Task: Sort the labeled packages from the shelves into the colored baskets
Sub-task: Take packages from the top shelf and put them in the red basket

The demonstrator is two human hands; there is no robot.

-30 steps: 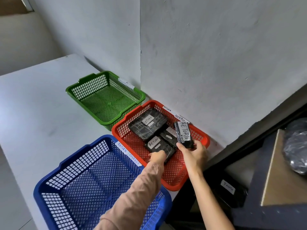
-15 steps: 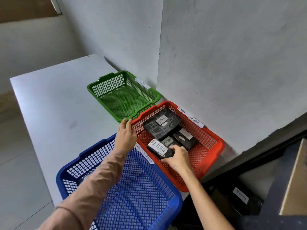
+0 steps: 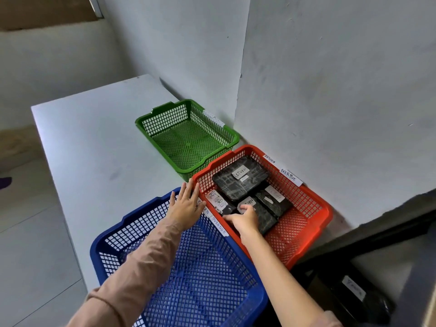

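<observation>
Three mesh baskets stand in a row on the white table (image 3: 94,149): green (image 3: 141,120) farthest, red (image 3: 328,213) in the middle, blue (image 3: 94,249) nearest. The red basket holds several black wrapped packages with white RETURN labels: a large one (image 3: 238,180) at the back and a small one (image 3: 218,201) by its near-left wall. My right hand (image 3: 245,219) is inside the red basket, its loosely curled fingers lying on the packages and its thumb at the small package's near end. My left hand (image 3: 186,204) rests flat on the blue basket's far rim.
The green and blue baskets hold nothing. Paper labels reading RETURN and OVERDUE hang on the red and blue rims. A grey wall corner stands right behind the baskets. A dark shelf at the lower right holds another black labelled package (image 3: 354,291).
My right hand carried the small RETURN package from the basket's far side and laid it flat by the near-left wall. My left hand moved out of the red basket onto the blue rim.
</observation>
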